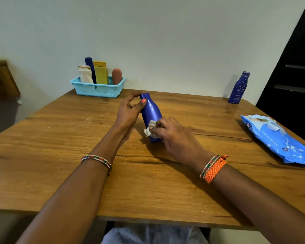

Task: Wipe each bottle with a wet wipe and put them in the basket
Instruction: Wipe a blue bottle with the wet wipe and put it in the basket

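A blue bottle (151, 111) stands tilted on the wooden table (60, 164) at its middle. My left hand (128, 111) pinches the bottle's neck between thumb and fingers. My right hand (174, 136) holds a crumpled white wet wipe (151, 129) against the bottle's lower body. A light blue basket (97, 89) sits at the table's far edge against the wall, holding several bottles: white, dark blue, yellow and brown. A second blue bottle (239, 88) stands upright at the far right.
A blue pack of wet wipes (278, 140) lies near the table's right edge. A wooden piece of furniture (0, 76) stands at the left, and a dark door (296, 67) at the right.
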